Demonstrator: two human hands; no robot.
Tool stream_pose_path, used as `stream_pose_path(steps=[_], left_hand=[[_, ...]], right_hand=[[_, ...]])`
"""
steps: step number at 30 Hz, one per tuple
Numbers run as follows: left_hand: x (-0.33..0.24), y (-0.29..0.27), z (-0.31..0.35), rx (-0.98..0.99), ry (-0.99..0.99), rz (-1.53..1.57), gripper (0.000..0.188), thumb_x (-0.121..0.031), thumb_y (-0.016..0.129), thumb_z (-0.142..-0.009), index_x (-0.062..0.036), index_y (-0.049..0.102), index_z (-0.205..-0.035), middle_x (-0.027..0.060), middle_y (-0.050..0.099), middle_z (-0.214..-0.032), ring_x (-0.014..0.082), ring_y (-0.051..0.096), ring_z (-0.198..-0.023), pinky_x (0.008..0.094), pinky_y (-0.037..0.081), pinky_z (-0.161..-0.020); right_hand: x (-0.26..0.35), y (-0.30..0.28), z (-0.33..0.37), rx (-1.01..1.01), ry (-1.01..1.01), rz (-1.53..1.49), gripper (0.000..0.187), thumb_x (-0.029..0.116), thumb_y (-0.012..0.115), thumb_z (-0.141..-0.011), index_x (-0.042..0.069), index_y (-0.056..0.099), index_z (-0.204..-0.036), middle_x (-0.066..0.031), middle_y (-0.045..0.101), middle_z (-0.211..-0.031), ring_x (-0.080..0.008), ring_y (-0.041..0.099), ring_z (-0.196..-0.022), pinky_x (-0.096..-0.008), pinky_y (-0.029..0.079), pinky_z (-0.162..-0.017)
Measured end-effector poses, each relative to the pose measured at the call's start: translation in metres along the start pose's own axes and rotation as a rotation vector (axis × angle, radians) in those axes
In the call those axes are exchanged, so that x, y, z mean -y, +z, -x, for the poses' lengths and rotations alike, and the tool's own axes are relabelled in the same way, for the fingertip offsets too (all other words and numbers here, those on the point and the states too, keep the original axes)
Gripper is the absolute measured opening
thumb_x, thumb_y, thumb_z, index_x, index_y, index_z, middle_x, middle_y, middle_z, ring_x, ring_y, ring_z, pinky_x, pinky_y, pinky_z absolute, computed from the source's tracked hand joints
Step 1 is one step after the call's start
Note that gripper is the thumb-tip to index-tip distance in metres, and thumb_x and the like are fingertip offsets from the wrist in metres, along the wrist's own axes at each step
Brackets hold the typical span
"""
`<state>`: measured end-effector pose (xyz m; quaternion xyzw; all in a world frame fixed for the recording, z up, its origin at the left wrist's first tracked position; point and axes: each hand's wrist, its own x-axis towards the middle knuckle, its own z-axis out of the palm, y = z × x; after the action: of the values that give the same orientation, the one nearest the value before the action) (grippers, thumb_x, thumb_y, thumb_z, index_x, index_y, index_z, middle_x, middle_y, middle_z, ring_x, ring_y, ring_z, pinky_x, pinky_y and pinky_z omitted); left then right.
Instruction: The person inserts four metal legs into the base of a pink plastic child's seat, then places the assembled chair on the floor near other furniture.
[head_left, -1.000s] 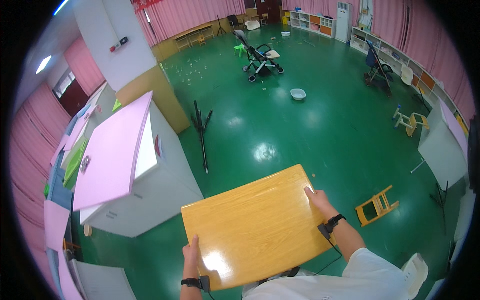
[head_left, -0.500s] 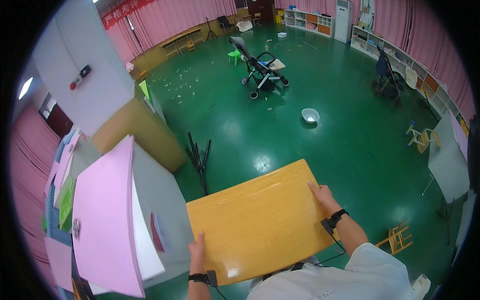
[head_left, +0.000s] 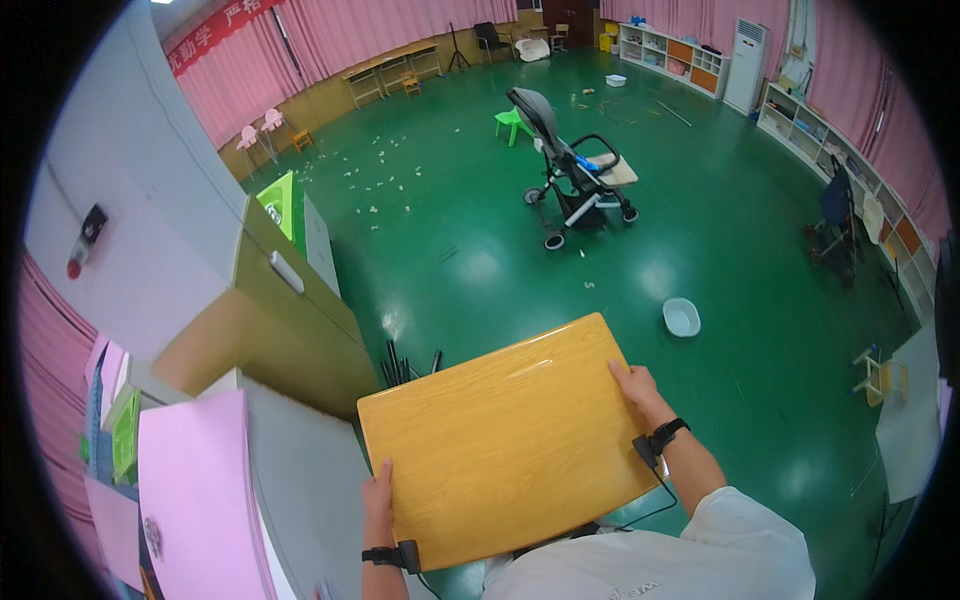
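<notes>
A rectangular yellow wooden tabletop (head_left: 505, 440) with rounded corners is held tilted in front of my body. My left hand (head_left: 378, 497) grips its left edge, thumb lying on the upper face. On the right edge, my right hand (head_left: 640, 392) has its thumb on top as well. The other fingers of both hands are hidden beneath the wood. Whatever is under the top, legs or none, is out of sight. Each wrist wears a black band with a small cabled device.
At my left stands a cabinet with a pink door (head_left: 195, 490), beside a pillar (head_left: 290, 325). Black folded stands (head_left: 398, 365) lie just past the tabletop. Ahead on the green floor are a grey stroller (head_left: 575, 175), a white basin (head_left: 681, 317) and a green stool (head_left: 514, 125).
My viewpoint has moved forward and turned slightly left. The stroller and basin now appear nearer and further right, and the pillar looms closer. The tabletop stays in both hands.
</notes>
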<state>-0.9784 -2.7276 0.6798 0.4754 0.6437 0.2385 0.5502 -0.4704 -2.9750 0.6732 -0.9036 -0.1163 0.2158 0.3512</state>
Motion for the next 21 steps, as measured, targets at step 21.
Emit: stream_pose_path(steps=[21], left_hand=[[-0.483, 0.305, -0.619, -0.028, -0.128, 0.092, 0.051, -0.030, 0.066, -0.087, 0.0143, 0.057, -0.110, 0.0183, 0.063, -0.106, 0.0205, 0.061, -0.090, 0.0330, 0.049, -0.074]], right_hand=[[0.488, 0.186, -0.679, 0.215, 0.045, -0.121, 0.071, 0.060, 0.060, -0.079, -0.007, 0.066, -0.101, -0.0223, 0.067, -0.096, -0.0328, 0.065, -0.092, -0.0380, 0.049, -0.080]])
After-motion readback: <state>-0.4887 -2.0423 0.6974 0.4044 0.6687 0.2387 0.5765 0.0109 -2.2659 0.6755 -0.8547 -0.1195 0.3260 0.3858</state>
